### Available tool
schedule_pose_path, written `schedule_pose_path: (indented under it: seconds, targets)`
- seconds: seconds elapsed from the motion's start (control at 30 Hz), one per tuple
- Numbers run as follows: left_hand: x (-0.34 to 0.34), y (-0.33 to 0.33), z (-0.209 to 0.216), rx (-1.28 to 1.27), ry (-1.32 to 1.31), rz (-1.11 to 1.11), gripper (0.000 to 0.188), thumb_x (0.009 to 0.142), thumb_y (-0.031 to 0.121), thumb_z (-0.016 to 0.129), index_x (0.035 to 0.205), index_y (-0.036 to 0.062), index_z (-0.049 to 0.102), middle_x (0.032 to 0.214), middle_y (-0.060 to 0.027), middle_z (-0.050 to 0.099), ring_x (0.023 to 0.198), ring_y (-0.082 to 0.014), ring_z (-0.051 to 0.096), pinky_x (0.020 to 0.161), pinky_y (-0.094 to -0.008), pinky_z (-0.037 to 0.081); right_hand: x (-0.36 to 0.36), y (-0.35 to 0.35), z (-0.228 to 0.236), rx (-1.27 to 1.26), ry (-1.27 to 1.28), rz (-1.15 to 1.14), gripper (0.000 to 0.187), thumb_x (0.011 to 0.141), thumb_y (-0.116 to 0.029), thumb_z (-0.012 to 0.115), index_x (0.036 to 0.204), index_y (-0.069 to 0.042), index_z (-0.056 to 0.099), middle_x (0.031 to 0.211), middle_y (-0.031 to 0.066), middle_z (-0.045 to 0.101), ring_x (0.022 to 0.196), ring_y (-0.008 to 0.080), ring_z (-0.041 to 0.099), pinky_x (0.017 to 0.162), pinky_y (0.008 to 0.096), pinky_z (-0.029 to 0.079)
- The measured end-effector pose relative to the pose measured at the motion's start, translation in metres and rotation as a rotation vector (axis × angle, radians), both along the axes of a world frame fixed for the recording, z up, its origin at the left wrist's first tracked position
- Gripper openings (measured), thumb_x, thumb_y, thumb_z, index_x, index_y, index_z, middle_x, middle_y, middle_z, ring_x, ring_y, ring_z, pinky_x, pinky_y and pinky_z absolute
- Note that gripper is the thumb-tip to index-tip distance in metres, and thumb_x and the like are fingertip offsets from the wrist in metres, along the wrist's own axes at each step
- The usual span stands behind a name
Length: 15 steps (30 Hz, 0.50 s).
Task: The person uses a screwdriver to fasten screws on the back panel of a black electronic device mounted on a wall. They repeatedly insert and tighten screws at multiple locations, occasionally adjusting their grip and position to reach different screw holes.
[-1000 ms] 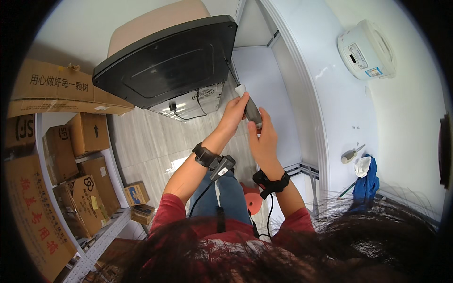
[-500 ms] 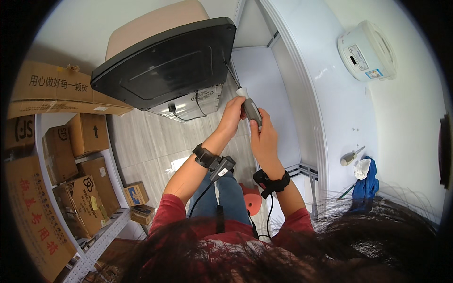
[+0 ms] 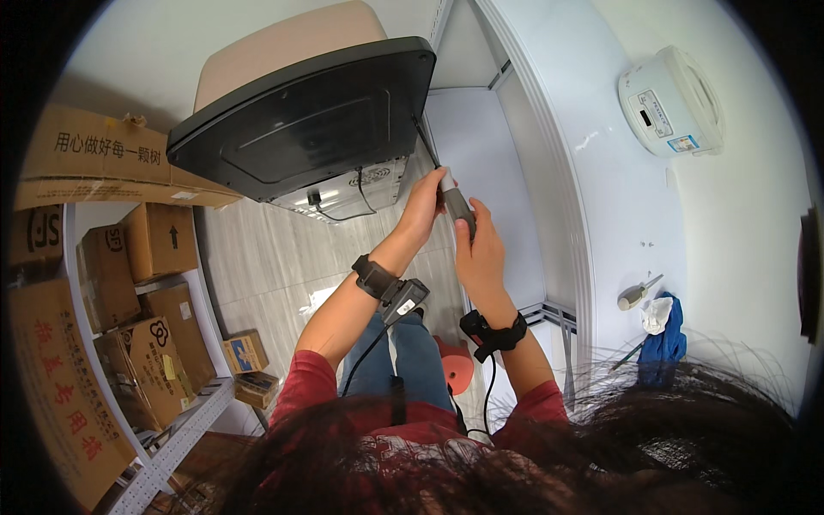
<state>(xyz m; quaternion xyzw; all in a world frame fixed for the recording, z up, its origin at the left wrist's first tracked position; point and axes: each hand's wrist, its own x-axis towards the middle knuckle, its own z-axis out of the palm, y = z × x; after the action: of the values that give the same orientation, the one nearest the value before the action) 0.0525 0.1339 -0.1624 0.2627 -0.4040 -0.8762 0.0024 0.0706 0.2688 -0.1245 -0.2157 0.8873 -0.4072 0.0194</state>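
A screwdriver (image 3: 459,206) with a grey handle and white collar slants up and left. Its long thin shaft meets the right edge of a black panel (image 3: 318,112) on a beige-topped appliance (image 3: 292,47). My left hand (image 3: 421,206) is closed round the collar end of the handle. Lower on the handle, my right hand (image 3: 481,245) grips with thumb and fingers. The shaft's tip, at the panel edge, is too small to make out. Below the panel stands a vented metal casing (image 3: 382,184) with a black cord (image 3: 343,217).
Cardboard boxes (image 3: 154,240) fill a white shelf rack (image 3: 184,433) at left. On the white surface at right are a white rice cooker (image 3: 669,103), a second screwdriver (image 3: 635,296), a blue cloth (image 3: 661,352) and crumpled white tissue (image 3: 657,315). A red stool (image 3: 455,369) stands low by my legs.
The screwdriver handle has turned slightly in my hands. Both hands stay in nearly the same place, and the view has shifted a little.
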Motion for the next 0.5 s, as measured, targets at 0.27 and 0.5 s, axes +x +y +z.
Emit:
schedule_pose_path:
  seconds: [0.27,0.5]
  targets:
    - [-0.001,0.002,-0.003,-0.222,-0.001,-0.019,0.043,0.095,0.048,0.053,0.092,0.0055,0.059,0.069,0.0023,0.049,0.063,-0.0076,0.047,0.06,-0.0232,0.037,0.003,-0.004,0.004,0.05,0.1,0.048,0.05,0.089,-0.022,0.061,0.131,-0.001,0.044,0.117,0.0185,0.055,0.095,0.0343,0.06,0.073,0.0375,0.051]
    - [-0.002,0.004,-0.001,-0.149,0.009,0.015,0.042,0.094,0.044,0.056,0.087,0.0036,0.059,0.068,0.0009,0.051,0.061,-0.0079,0.046,0.057,-0.0229,0.036,0.004,-0.002,0.005,-0.02,-0.136,0.012,0.048,0.092,-0.019,0.057,0.132,0.001,0.042,0.124,0.0216,0.053,0.102,0.0349,0.059,0.075,0.0385,0.051]
